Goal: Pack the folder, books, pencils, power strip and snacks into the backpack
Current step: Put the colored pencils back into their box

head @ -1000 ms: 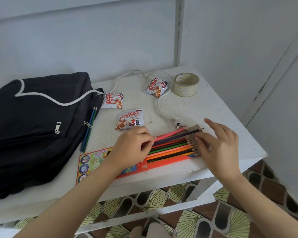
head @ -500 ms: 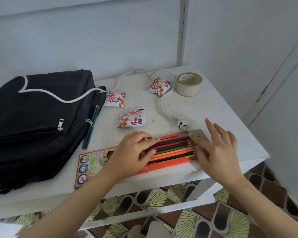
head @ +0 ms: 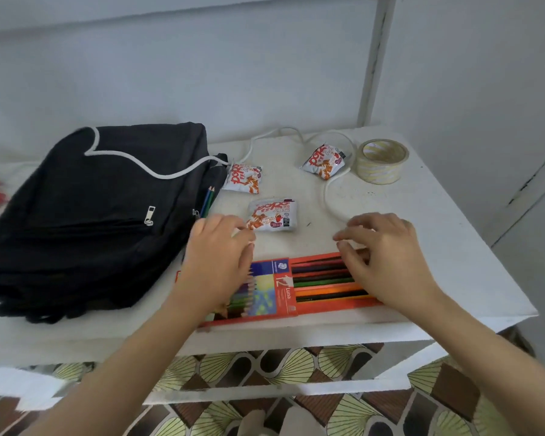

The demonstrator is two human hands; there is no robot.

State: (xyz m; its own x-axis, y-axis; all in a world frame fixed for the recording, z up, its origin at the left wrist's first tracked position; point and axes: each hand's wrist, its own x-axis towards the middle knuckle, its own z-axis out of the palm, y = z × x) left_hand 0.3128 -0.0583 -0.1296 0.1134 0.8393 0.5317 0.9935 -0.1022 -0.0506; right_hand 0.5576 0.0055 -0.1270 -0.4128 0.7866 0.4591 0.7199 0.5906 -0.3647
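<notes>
The black backpack lies zipped on the left of the white table. An orange pencil box lies near the front edge, with coloured pencils showing in its tray. My left hand hovers over the box's left end, fingers relaxed and blurred. My right hand rests on the pencils' right ends with its fingers bent and nothing held. Two loose pencils lie against the backpack. Three snack packets sit behind the box. The white power cable loops behind them.
A roll of clear tape stands at the back right corner. The wall is close behind the table. The table's front and right edges are near my hands, with patterned floor tiles below.
My left hand has left the pencils and moved left and back, towards the backpack. My right hand has shifted left over the pencil ends, and the tray now sits further inside the box.
</notes>
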